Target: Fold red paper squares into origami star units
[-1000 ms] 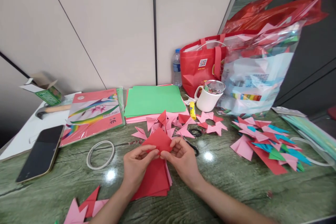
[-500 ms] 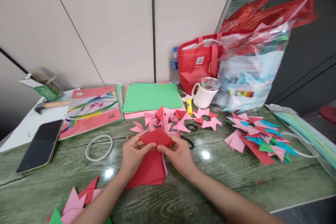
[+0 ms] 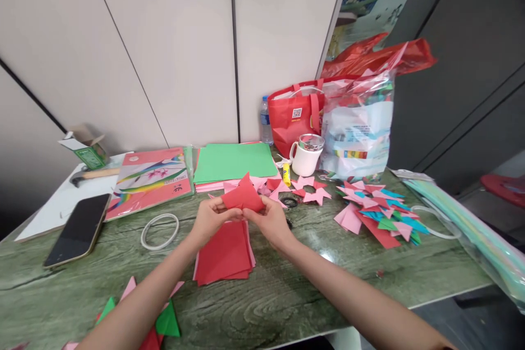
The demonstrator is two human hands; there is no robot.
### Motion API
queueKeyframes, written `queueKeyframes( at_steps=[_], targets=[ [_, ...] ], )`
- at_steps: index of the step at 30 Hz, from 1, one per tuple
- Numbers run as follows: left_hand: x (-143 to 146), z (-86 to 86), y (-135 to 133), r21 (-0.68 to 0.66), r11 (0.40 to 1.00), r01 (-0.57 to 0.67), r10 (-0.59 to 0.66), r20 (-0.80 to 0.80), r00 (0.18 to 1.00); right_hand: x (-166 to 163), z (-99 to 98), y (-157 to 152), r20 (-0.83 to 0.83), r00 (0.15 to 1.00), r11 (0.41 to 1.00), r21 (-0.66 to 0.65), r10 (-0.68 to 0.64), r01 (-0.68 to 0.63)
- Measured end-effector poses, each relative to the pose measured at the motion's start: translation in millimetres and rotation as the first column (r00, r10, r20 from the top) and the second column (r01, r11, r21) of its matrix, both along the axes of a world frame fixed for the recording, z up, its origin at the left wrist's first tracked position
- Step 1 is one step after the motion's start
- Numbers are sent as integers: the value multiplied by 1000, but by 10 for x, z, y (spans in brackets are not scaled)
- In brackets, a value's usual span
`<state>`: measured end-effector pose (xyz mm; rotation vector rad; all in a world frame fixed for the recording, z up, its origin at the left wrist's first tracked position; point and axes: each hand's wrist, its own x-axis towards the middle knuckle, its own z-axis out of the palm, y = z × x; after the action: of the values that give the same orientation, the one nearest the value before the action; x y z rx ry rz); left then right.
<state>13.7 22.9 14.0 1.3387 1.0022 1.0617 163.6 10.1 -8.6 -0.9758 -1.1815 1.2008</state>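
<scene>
The left hand [image 3: 210,221] and right hand [image 3: 274,224] both pinch the sheet [image 3: 244,197]. Stack [image 3: 225,254]: below the grip. Mug [image 3: 305,161]: beyond it, right.

Green wood-grain table [image 3: 311,279], back edge along a pale panelled wall [image 3: 184,38]. One folded red paper piece [image 3: 245,198], pinched by the person here between left hand [image 3: 210,220] and right hand [image 3: 272,221], raised above the tabletop. Just nearer the front edge, one stack of square red paper sheets [image 3: 223,254]. By the back edge, left to right: large green paper sheet [image 3: 235,161], blue-capped clear bottle [image 3: 266,126], red carrier bag [image 3: 287,128], clear plastic bag [image 3: 356,134]. Before the carrier bag: white lidded mug [image 3: 305,163], yellow glue stick [image 3: 286,174] beside it. Toward the left: black phone [image 3: 77,229], flat white ring [image 3: 143,236]. Toward the right: heap of multicoloured folded papers [image 3: 379,209].
</scene>
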Motion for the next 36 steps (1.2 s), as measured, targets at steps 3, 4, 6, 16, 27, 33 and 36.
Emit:
queueKeyframes(
  at_steps=[3, 4, 6, 16, 27, 33, 36],
  targets=[
    [-40, 107, 67, -23, 996, 84, -84, -24, 996, -13, 48, 30, -41, 999, 999, -15, 28, -29],
    [-48, 126, 76, -44, 993, 106, -108, -29, 994, -14, 56, 34, -49, 998, 999, -18, 38, -39],
    [-53, 123, 73, -97, 986, 135, -139, -34, 990, -10, 50, 36, -41, 998, 999, -15, 51, -52],
    [-60, -141, 21, -168, 986, -12, 23, 62, 998, -21, -133, -75, 27, 990, 990, 33, -135, 135],
    [-476, 375, 288, -115, 992, -48, 76, 250, 965, -674, 62, -1046, 925, 379, 383, 348, 6, -856],
    [-657, 918, 448, 96, 977, -191, 128, 450, 884, -1009, -114, -1241, 964, 250, 381, 264, -88, -886],
    [-611, 965, 404, 114, 982, -154, 85, 462, 883, -1081, -193, -1297, 954, 275, 423, 300, -120, -855]
  ],
)
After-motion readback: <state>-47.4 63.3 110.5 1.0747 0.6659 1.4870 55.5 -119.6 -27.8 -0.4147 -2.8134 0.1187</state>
